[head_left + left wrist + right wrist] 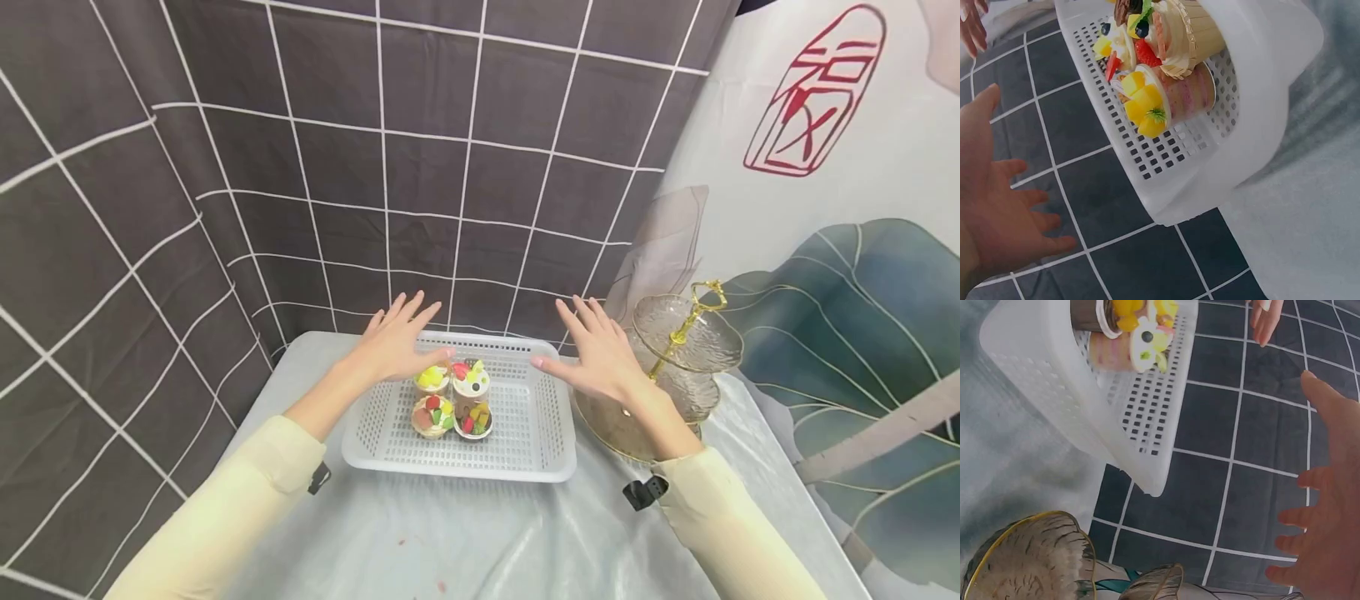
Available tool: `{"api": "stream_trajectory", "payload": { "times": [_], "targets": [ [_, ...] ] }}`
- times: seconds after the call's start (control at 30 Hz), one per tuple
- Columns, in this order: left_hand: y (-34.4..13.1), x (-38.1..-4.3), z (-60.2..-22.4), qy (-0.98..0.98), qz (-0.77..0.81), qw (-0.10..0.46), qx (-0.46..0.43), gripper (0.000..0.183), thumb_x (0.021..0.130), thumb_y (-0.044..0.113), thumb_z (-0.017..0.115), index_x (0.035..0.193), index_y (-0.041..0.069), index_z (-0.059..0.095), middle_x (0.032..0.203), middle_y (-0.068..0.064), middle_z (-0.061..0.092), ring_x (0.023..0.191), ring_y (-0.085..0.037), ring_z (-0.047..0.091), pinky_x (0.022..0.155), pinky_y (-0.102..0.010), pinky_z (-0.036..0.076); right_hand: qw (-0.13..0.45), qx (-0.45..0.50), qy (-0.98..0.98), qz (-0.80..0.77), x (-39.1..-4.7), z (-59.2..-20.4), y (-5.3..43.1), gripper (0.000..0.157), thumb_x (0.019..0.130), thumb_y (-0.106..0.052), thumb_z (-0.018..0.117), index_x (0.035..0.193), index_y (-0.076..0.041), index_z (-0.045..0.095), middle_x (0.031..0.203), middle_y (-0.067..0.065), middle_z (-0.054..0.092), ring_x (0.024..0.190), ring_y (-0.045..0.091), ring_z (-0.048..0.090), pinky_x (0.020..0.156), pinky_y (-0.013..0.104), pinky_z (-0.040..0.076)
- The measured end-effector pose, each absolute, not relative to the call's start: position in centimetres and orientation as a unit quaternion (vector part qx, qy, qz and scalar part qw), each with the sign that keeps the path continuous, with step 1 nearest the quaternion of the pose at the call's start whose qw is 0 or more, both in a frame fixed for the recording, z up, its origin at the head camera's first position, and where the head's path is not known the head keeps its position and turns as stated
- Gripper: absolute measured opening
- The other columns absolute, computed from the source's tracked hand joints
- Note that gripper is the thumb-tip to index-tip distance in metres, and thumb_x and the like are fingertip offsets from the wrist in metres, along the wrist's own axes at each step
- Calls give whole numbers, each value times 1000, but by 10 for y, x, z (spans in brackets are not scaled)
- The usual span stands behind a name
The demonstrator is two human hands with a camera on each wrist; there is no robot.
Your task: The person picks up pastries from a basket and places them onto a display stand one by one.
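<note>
Both hands hover above a white plastic basket [525,433] with perforated walls. My left hand [396,340] spreads its fingers over the basket's left back part, holding nothing. On the other side my right hand [596,358] is spread too, its thumb pointing inward above the right rim. Inside the basket stand several dessert cups in a cluster: one topped with yellow fruit cubes [432,377], one with white cream and strawberry [472,382], a cream cupcake [432,417] with fruit, and a dark cup [474,421] with mixed fruit. The left wrist view shows the yellow-topped cup [1147,106] lying tilted.
A tiered glass stand [686,333] with gold rims and a gold handle stands right of the basket, partly behind the right forearm. A pale glossy cloth [450,533] covers the table. A dark gridded curtain [420,167] hangs behind; a printed white cloth hangs at right.
</note>
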State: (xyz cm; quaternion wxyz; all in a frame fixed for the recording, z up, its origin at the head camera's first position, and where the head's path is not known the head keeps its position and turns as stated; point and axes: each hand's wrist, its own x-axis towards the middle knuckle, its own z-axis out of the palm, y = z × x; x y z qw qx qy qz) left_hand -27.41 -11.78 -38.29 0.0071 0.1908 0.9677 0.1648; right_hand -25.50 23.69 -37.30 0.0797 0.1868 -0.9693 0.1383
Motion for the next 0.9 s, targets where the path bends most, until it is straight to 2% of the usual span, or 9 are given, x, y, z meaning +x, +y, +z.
{"api": "stream_trajectory", "payload": {
  "times": [0.13, 0.33, 0.53, 0.63, 0.73, 0.87, 0.9],
  "targets": [
    [-118, -275, -384, 967, 168, 13, 191, 94, 98, 74, 52, 170, 21, 26, 177, -14, 14, 163, -40, 5, 127, -68, 11, 81, 187, -968, 148, -253, -373, 239, 105, 92, -73, 65, 170, -15, 24, 175, 20, 19, 161, 44, 9, 121, 75, 19],
    [-127, -276, -391, 965, 183, -2, 185, 95, 97, 73, 56, 169, 16, 30, 174, -19, 23, 161, -45, 15, 124, -71, 21, 80, 194, -963, 171, -250, -384, 236, 102, 93, -66, 69, 170, -13, 26, 174, 21, 22, 161, 45, 13, 122, 74, 20],
    [-159, -269, -412, 954, 240, -9, 181, 85, 102, 52, 65, 166, 7, 32, 171, -25, 24, 157, -48, 22, 122, -70, 25, 60, 240, -936, 251, -243, -419, 215, 97, 94, -52, 75, 166, -4, 32, 170, 24, 29, 157, 46, 24, 124, 69, 23],
    [-177, -266, -428, 950, 255, -11, 179, 84, 104, 46, 64, 165, 1, 30, 169, -30, 26, 155, -51, 26, 122, -69, 27, 35, 260, -919, 294, -237, -439, 200, 96, 93, -48, 79, 164, -2, 34, 168, 23, 33, 156, 45, 30, 124, 66, 25],
    [-193, -264, -442, 940, 303, 20, 157, 84, 107, 43, 60, 165, -3, 23, 168, -33, 24, 153, -54, 27, 122, -69, 26, -8, 260, -907, 331, -233, -454, 183, 98, 91, -49, 81, 164, -4, 34, 167, 21, 36, 154, 42, 33, 124, 63, 28],
    [-208, -261, -456, 899, 410, 109, 109, 84, 111, 44, 50, 166, -5, 10, 169, -34, 19, 155, -53, 24, 123, -69, 23, -52, 243, -902, 352, -229, -467, 165, 102, 87, -53, 84, 164, -6, 37, 165, 18, 42, 152, 40, 39, 124, 61, 31],
    [-211, -260, -459, 880, 444, 136, 98, 82, 112, 44, 47, 167, -5, 9, 169, -34, 19, 155, -53, 24, 123, -69, 25, -57, 237, -903, 352, -228, -470, 161, 102, 86, -53, 85, 163, -6, 38, 164, 18, 43, 150, 40, 42, 122, 60, 34]
  ]
}}
